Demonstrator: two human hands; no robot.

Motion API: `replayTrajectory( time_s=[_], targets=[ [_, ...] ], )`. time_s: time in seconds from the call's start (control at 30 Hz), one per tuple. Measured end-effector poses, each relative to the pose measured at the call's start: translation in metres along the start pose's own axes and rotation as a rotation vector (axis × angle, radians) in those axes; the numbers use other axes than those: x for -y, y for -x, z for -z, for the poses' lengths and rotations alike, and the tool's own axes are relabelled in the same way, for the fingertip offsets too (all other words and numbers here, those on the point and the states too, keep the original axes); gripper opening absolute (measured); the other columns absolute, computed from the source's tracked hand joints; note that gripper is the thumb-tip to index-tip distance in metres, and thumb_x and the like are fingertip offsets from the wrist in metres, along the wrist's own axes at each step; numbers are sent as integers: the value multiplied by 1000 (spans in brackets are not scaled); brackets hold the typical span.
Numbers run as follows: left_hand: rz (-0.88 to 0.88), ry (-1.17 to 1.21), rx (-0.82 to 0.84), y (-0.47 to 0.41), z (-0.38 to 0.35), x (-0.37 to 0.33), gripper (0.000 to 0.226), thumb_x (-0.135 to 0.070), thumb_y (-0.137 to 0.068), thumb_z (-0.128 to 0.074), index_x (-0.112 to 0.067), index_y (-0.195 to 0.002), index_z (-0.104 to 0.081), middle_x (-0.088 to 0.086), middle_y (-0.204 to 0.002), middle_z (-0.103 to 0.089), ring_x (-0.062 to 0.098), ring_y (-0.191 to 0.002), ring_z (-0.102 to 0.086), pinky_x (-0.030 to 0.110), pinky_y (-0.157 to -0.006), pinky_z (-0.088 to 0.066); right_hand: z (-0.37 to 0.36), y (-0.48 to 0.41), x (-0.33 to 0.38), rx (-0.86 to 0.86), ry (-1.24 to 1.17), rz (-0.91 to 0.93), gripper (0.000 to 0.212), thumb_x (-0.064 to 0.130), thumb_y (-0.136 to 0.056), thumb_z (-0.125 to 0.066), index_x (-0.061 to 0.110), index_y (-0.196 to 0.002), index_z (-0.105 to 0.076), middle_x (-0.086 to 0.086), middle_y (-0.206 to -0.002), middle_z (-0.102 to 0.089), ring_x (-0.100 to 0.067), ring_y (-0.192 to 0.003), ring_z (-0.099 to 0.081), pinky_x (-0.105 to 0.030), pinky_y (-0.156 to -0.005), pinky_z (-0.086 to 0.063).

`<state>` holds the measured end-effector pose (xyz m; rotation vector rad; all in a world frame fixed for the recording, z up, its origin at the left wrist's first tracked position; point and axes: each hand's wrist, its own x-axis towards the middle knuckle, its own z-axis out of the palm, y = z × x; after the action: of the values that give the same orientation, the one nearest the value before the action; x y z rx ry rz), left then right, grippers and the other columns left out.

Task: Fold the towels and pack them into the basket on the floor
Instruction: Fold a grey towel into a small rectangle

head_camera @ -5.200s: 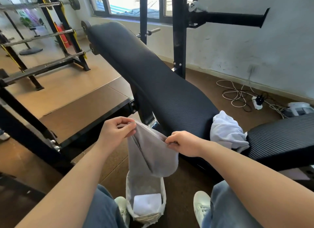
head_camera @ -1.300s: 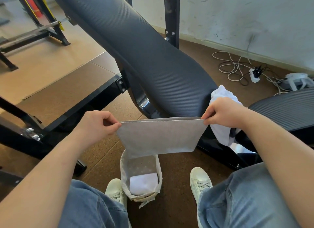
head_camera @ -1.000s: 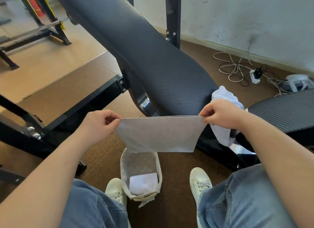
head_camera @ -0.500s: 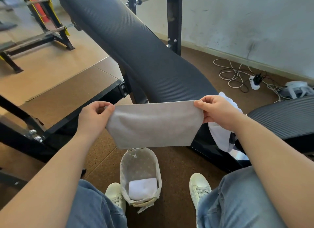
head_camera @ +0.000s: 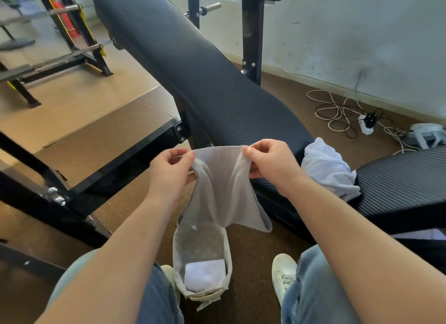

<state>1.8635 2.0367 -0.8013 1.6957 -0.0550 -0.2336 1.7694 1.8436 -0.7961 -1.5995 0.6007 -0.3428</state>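
Grey towel (head_camera: 225, 188) up in the air, pinched at its top edge by both hands. Left hand (head_camera: 169, 171) has finger and thumb closed on the left corner; right hand (head_camera: 270, 162) has its fingers curled shut on the right corner. The two hands sit close together, so the cloth sags between them in a soft fold and its lower edge hangs down and to the right.

Straight below the hands, on the brown floor, stands the basket (head_camera: 228, 258), open at the top, between two white shoes. A folded white towel (head_camera: 205, 273) lies flat at the bottom of it, at the near end. The grey towel's hem dangles above the basket's far rim; whether it touches, I cannot tell.

Just right of the right hand, a crumpled white towel (head_camera: 328, 167) lies on the black bench (head_camera: 205, 77), in the gap between the sloping back pad and the seat pad. The back pad runs up and away beyond both hands. Cables (head_camera: 337, 111) lie loose on the floor by the wall, well to the right.
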Motion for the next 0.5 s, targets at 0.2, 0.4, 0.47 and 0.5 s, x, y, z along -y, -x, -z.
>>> replayTrajectory(
  time_s=[0.2,0.4,0.47,0.5],
  targets=[
    [-43,-93,62,8,-22,8,19,-23,-90,-77,-28,-106,-69,-6,-103,-71,14,-96,-71,31,-76,-64,-24,-1,-8,46,214,84,10,27,-97,-70,21,-103,-75,0,-94,-75,-17,-84,-75,-36,-66,-65],
    [95,19,165,6,-27,10,22,-11,-86,-81,-21,-104,-73,-1,-99,-76,17,-92,-76,39,-78,-65,-33,-4,-10,131,199,38,17,25,-92,-76,23,-108,-81,5,-98,-76,-13,-91,-73,-33,-77,-65],
    [130,43,161,3,-26,11,23,-7,-85,-80,-19,-103,-73,1,-99,-77,18,-91,-76,41,-79,-65,-35,-6,-11,145,185,24,18,24,-90,-78,22,-108,-81,5,-96,-77,-13,-90,-74,-34,-77,-65],
    [136,43,154,2,-25,12,23,-6,-84,-81,-19,-102,-73,1,-98,-77,18,-91,-76,41,-80,-64,-37,-6,-12,148,181,25,19,23,-90,-79,21,-108,-81,5,-96,-77,-12,-89,-75,-34,-77,-65]
  ],
)
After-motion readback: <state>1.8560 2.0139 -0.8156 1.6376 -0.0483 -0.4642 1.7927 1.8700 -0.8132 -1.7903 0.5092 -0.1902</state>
